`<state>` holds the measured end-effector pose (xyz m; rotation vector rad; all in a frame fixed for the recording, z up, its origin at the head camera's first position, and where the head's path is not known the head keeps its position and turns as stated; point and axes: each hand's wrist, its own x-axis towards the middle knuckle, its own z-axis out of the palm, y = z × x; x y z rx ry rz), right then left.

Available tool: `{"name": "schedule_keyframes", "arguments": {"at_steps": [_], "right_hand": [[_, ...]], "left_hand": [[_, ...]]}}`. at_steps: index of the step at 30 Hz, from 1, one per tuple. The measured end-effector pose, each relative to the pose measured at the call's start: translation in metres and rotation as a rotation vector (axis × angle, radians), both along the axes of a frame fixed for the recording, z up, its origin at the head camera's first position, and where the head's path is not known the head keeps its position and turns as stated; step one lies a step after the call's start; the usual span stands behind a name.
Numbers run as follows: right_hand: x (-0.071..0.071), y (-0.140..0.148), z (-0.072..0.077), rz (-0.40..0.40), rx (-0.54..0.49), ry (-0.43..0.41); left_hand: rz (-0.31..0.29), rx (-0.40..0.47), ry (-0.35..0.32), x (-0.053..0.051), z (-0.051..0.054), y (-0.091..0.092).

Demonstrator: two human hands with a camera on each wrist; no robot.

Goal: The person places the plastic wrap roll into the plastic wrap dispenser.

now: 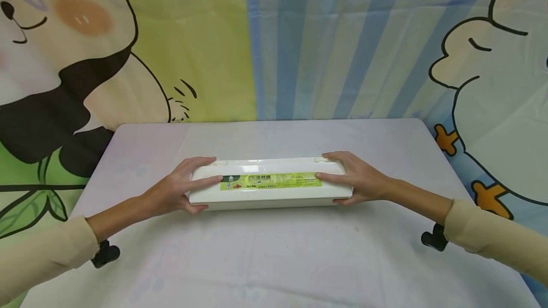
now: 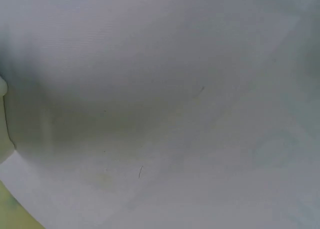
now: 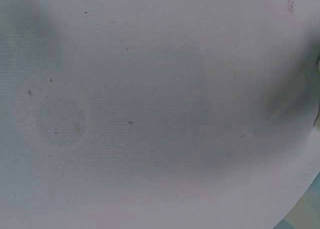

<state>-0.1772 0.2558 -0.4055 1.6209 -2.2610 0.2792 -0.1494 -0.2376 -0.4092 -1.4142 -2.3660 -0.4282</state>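
Observation:
A long white cling film box (image 1: 269, 196) with a green printed label lies across the middle of the table in the head view. Its left end is gripped by my left hand (image 1: 177, 187), thumb at the near side and fingers spread over the top and far edge. My right hand (image 1: 361, 179) holds the right end in much the same way. In the left wrist view only a pale edge of the box (image 2: 6, 134) shows at the far left. The right wrist view has mostly tablecloth, and neither wrist view shows the fingers clearly.
A white cloth covers the table (image 1: 274, 251). Behind it hangs a cartoon-printed curtain (image 1: 214, 42) with green and blue striped parts. A black wrist camera mount (image 1: 104, 254) sits under the left sleeve, another mount (image 1: 434, 238) under the right.

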Motion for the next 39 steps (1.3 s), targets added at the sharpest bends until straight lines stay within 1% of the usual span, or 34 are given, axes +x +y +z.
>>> {"name": "schedule_keyframes", "arguments": {"at_steps": [3, 7, 8, 9, 10, 12, 15, 16, 17, 19, 22, 26, 32, 35, 39], "right_hand": [[0.0, -0.002, -0.003, -0.004, 0.011, 0.011], [0.002, -0.004, -0.005, 0.002, 0.009, 0.026], [0.002, -0.004, -0.006, 0.003, 0.01, 0.03], [0.003, -0.004, -0.006, 0.005, 0.01, 0.032], [0.004, -0.004, -0.006, 0.006, 0.009, 0.037], [0.005, -0.004, -0.006, -0.003, 0.012, 0.042], [0.005, -0.006, -0.003, -0.034, 0.008, 0.029], [0.005, -0.006, -0.003, -0.048, 0.005, 0.017], [0.005, -0.007, -0.002, -0.065, 0.002, 0.003], [0.005, -0.007, -0.003, -0.098, -0.007, -0.034], [0.007, -0.006, -0.005, -0.154, -0.022, -0.069], [0.01, -0.007, -0.006, -0.211, -0.035, -0.128], [0.011, -0.008, -0.008, -0.275, -0.083, -0.324], [0.011, -0.008, -0.01, -0.282, -0.098, -0.381], [0.013, -0.006, -0.015, -0.292, -0.124, -0.425]], "left_hand": [[-0.008, 0.027, 0.013, 0.002, -0.004, 0.0], [-0.039, 0.068, 0.052, 0.004, -0.013, 0.0], [-0.039, 0.069, 0.052, 0.004, -0.015, 0.0], [-0.028, 0.064, 0.046, 0.004, -0.017, 0.0], [-0.008, 0.056, 0.033, 0.004, -0.019, 0.0], [0.058, 0.038, -0.021, 0.004, -0.02, 0.001], [0.179, 0.001, -0.105, 0.002, -0.018, 0.001], [0.207, -0.009, -0.123, 0.002, -0.017, 0.002], [0.227, -0.017, -0.14, 0.002, -0.016, 0.002], [0.245, -0.033, -0.16, 0.001, -0.015, 0.003], [0.247, -0.043, -0.181, -0.001, -0.016, 0.003], [0.233, -0.041, -0.204, -0.007, -0.017, 0.001], [0.203, -0.023, -0.22, -0.013, -0.015, 0.003], [0.203, -0.036, -0.216, -0.015, -0.014, 0.003], [0.207, -0.043, -0.228, -0.017, -0.014, 0.002]]}}
